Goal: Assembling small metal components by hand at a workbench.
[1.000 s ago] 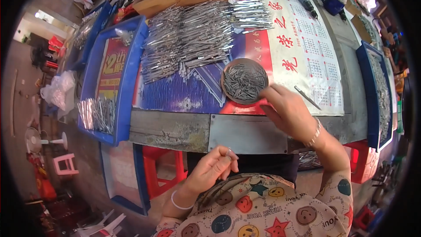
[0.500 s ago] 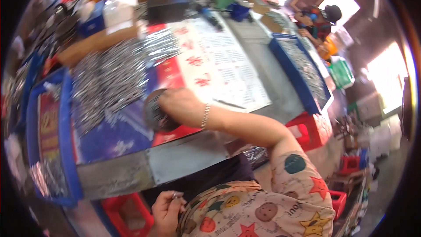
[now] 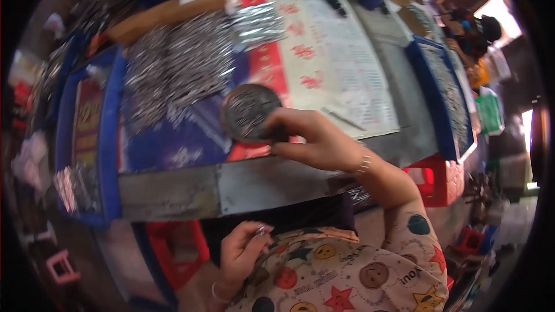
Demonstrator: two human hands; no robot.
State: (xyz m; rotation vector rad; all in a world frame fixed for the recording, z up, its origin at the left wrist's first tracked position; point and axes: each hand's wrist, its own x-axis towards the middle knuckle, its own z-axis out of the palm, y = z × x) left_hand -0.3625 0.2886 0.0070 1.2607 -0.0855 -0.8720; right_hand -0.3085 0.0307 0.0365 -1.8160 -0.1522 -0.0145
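My right hand point(image 3: 315, 138) reaches over the table. Its thumb and fingers close on the right edge of a round, dark dish point(image 3: 250, 110), where a dark part shows between them. Small metal pieces appear to lie inside the dish, too blurred to name. Down by my lap, my left hand point(image 3: 244, 249) is closed, with a small shiny metal piece at its fingertips. Rows of thin, silvery metal parts point(image 3: 199, 58) lie beyond the dish to the left. A smaller silvery bundle point(image 3: 259, 25) sits behind it on the printed sheet.
A blue tray point(image 3: 108, 138) stands at the table's left end. Another blue tray point(image 3: 430, 95), holding small metal pieces, is at the right. A pen-like stick point(image 3: 344, 118) lies on the printed sheet point(image 3: 341, 75). Red stools point(image 3: 199, 242) stand below the table edge.
My right hand has moved from over the dish to its right edge. The whole view has shifted, so the table sits further right and higher. My left hand stays by my lap.
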